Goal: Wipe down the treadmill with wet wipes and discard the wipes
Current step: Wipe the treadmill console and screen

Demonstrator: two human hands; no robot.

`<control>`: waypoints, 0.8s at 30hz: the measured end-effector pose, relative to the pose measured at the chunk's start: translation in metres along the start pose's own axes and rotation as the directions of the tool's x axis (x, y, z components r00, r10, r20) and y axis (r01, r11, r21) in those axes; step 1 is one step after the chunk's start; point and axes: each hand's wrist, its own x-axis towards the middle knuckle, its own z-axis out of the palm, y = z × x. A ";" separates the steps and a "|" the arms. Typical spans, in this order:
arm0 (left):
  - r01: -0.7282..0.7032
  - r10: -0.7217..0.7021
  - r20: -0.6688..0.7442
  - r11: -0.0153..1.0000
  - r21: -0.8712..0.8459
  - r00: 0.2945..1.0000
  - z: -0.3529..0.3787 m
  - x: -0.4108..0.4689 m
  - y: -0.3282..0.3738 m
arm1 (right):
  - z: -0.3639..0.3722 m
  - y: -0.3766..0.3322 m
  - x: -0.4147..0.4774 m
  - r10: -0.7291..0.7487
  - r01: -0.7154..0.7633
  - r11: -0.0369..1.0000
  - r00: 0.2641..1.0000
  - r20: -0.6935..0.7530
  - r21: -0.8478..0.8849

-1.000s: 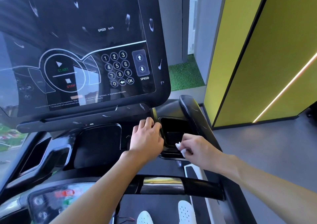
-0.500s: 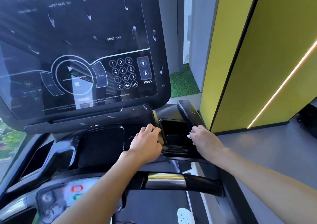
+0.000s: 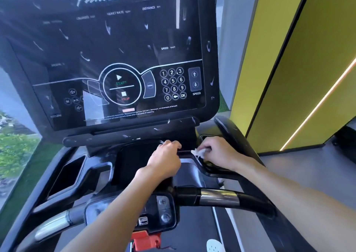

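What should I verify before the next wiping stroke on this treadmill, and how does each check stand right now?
1. The right hand holds the wet wipe: ok, it is pinched in the fingers.
2. The wet wipe touches the treadmill: ok, it lies on the rim of the right-side pocket.
3. The left hand is out of the wipe's path: not ok, its fingers curl over the same rim close beside the wipe.
4. The console screen is free of marks: not ok, streaks and drops show.
5. The wipe is wet enough: cannot tell.
6. A bin is within reach: cannot tell, none in view.
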 end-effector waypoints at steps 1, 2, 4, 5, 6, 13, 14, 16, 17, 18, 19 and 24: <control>0.010 -0.013 -0.023 0.996 -0.094 1.000 -0.003 0.000 -0.001 | -0.005 -0.009 -0.006 0.023 -0.021 0.998 0.999 -0.028 0.060; 0.017 -0.023 -0.030 0.977 -0.211 0.999 -0.005 -0.002 0.000 | -0.007 -0.017 -0.011 0.047 -0.037 0.989 0.997 -0.066 0.140; 0.019 -0.017 0.008 0.893 -0.450 1.000 -0.011 -0.009 0.010 | -0.007 -0.035 -0.021 0.082 -0.051 0.934 0.994 -0.073 0.354; 0.011 0.005 0.028 0.849 -0.528 1.000 -0.014 -0.013 0.015 | -0.005 -0.044 -0.024 0.092 -0.057 0.895 0.994 -0.059 0.442; -0.006 0.032 0.036 0.822 -0.570 0.999 -0.017 -0.016 0.020 | -0.002 -0.050 -0.026 0.104 -0.061 0.864 0.993 -0.058 0.499; -0.043 -0.051 -0.115 0.724 -0.688 0.992 -0.037 -0.021 0.026 | -0.007 -0.070 -0.029 0.112 0.011 0.854 0.972 -0.205 0.520; -0.050 -0.065 -0.135 0.705 -0.708 0.989 -0.040 -0.020 0.027 | -0.008 -0.069 -0.030 0.059 0.055 0.865 0.976 -0.210 0.500; -0.079 -0.074 -0.172 0.668 -0.740 0.982 -0.046 -0.021 0.032 | -0.008 -0.068 -0.031 -0.085 0.178 0.912 0.964 -0.253 0.369; -0.094 -0.071 -0.188 0.664 -0.741 0.980 -0.049 -0.022 0.036 | -0.007 -0.067 -0.030 -0.149 0.234 0.920 0.950 -0.273 0.313; -0.106 -0.061 -0.198 0.675 -0.731 0.978 -0.052 -0.022 0.039 | -0.007 -0.067 -0.029 -0.185 0.266 0.923 0.941 -0.284 0.278; -0.117 -0.044 -0.203 0.691 -0.713 0.978 -0.054 -0.023 0.042 | -0.009 -0.067 -0.028 -0.204 0.284 0.921 0.934 -0.293 0.265; -0.235 0.041 -0.341 0.801 -0.551 0.939 -0.061 -0.016 0.035 | -0.020 -0.052 -0.022 -0.264 0.353 0.929 0.842 -0.471 0.110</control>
